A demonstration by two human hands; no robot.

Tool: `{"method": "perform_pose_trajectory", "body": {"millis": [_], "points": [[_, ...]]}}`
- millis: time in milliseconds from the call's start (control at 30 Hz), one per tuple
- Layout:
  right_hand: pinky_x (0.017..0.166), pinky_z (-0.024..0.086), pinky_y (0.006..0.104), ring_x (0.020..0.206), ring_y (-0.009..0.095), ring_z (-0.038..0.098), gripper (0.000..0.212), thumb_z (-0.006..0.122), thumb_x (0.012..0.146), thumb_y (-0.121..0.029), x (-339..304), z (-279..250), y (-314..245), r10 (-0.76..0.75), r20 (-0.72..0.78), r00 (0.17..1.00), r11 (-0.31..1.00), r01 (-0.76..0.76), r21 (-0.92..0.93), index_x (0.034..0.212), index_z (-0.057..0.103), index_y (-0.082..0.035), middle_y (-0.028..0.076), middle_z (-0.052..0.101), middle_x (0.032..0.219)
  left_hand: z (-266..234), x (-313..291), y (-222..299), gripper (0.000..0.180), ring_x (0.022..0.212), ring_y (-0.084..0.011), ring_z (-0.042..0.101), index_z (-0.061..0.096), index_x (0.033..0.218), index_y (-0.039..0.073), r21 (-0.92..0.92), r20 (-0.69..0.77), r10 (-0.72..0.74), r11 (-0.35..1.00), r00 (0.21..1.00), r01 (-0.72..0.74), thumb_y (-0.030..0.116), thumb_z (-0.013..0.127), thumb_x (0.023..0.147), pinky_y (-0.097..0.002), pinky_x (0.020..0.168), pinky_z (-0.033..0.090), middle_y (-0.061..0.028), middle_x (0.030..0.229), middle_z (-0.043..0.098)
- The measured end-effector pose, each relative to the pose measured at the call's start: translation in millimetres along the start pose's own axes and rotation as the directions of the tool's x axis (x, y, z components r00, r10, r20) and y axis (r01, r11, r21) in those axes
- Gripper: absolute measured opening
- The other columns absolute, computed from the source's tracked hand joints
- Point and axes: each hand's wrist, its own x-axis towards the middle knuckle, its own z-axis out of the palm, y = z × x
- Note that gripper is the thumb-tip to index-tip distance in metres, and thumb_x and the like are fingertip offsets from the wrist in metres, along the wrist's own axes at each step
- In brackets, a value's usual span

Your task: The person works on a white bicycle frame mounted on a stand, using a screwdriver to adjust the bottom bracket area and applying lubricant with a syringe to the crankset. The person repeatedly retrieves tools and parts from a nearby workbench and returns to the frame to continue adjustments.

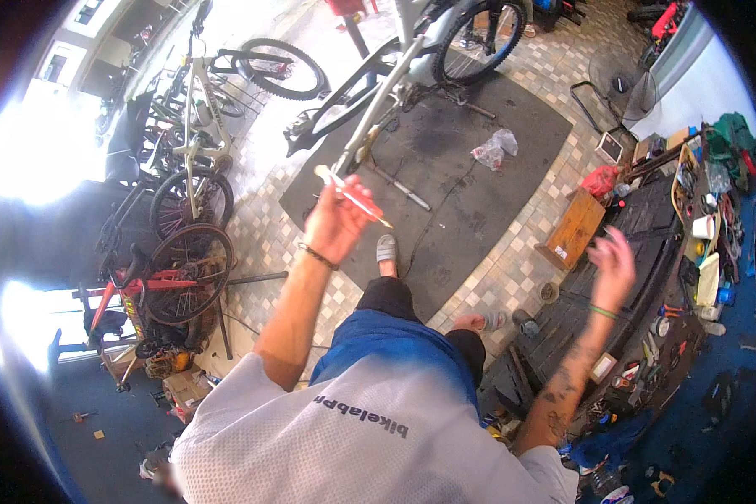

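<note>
My left hand [338,220] is closed around a slim red tube [361,200] with a pale wide end and a thin yellowish tip, much like a syringe. Its tip points down and to the right, over the dark mat [496,202]. Beyond that hand stands a pale bicycle frame [386,84], its wheel [479,42] at the far side. My right hand [611,267] is raised at the right, beside a brown wooden box [573,228] and above a dark workbench [575,290]. Its fingers are loosely bent and apart, with nothing visible in them.
A crumpled clear plastic bag [496,149] and a metal bar [399,185] lie on the mat. Several bicycles, among them a red one [155,286], stand at the left. Tools and small parts [647,353] crowd the right side, near a red bag [599,180].
</note>
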Motion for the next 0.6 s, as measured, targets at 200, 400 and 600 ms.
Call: {"method": "perform_pose_trajectory", "body": {"millis": [200,400,600], "points": [[0.078,0.062,0.0286,0.092,0.015,0.075,0.035,0.073,0.1,-0.006,-41,351,-100,-0.01,0.491,0.871,0.954,-0.139,0.265,0.135,0.07,-0.007,0.008,0.076,0.104,-75,24,153,0.048,0.111,-0.0273,0.073,0.058,0.137,-0.001,0.204,-0.219,0.199,0.967,0.955,-0.155,0.039,0.061,0.111,-0.0435,0.099,0.063,-0.0112,0.113,0.07],[0.076,0.058,0.0444,0.088,0.035,0.073,0.014,0.074,0.097,-0.022,-15,534,-142,-0.345,0.493,0.799,0.898,0.434,-0.075,0.106,0.079,-0.012,0.012,0.076,0.098,-116,57,219,0.046,0.107,-0.0287,0.074,0.055,0.136,-0.003,0.195,-0.246,0.247,0.96,0.937,-0.202,0.033,0.066,0.11,-0.0442,0.098,0.063,-0.0124,0.109,0.069],[0.069,0.056,0.0384,0.073,0.026,0.071,0.014,0.078,0.096,-0.021,4,590,-140,-0.406,0.528,0.746,0.841,0.531,-0.103,0.103,0.078,-0.009,0.008,0.074,0.09,-134,64,212,0.042,0.105,-0.0317,0.074,0.057,0.132,-0.003,0.103,-0.326,0.181,0.982,0.928,-0.155,0.031,0.065,0.11,-0.0465,0.095,0.063,-0.014,0.109,0.069]]}}
